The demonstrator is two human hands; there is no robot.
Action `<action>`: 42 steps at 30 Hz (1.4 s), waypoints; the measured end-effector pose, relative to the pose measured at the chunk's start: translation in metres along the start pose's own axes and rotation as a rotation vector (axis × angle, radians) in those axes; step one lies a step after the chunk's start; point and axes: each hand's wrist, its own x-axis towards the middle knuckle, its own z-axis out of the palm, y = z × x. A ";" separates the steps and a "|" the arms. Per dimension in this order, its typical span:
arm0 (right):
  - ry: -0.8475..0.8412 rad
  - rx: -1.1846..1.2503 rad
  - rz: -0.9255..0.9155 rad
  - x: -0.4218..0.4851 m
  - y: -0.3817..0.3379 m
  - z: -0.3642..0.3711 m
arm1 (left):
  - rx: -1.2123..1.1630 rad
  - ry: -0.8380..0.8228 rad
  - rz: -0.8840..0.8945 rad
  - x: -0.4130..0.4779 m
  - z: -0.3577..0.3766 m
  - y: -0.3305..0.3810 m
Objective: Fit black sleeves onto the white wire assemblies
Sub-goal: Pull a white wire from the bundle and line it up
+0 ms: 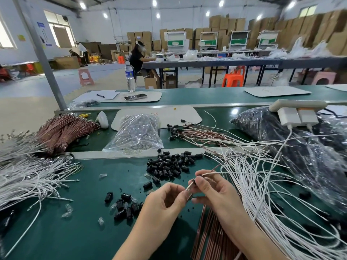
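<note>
Above the green surface (90, 231), both forearms reach in from the lower edge and the hands meet near the centre. The left hand (165, 199) is curled, its fingers pinching the near end of a white wire (189, 186). The right hand (214, 190) pinches a black sleeve (194, 181) sitting on that wire, just beside the left fingertips. A heap of loose sleeves (169, 164) lies just beyond the hands.

A water bottle (130, 76) stands at 11 o'clock, a phone (135, 97) just at its 6 and a pen (100, 95) at the phone's 9, a power strip (298, 105) near 3, an orange stool (232, 79) toward 2, stacked boxes (227, 23) at 1.
</note>
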 end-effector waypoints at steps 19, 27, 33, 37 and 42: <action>-0.007 0.032 0.031 0.002 0.005 -0.006 | 0.150 0.083 0.101 -0.002 0.004 -0.009; -0.031 -0.019 0.052 0.001 0.005 -0.006 | 0.252 0.133 0.205 -0.005 0.002 -0.009; -0.063 -0.088 0.059 -0.001 0.007 -0.004 | 0.359 0.109 0.215 -0.007 0.002 -0.007; -0.055 -0.084 0.072 -0.002 0.005 -0.002 | 0.389 0.109 0.202 -0.008 0.002 -0.006; -0.043 -0.059 0.110 -0.003 0.004 -0.001 | 0.395 0.102 0.193 -0.010 0.002 -0.005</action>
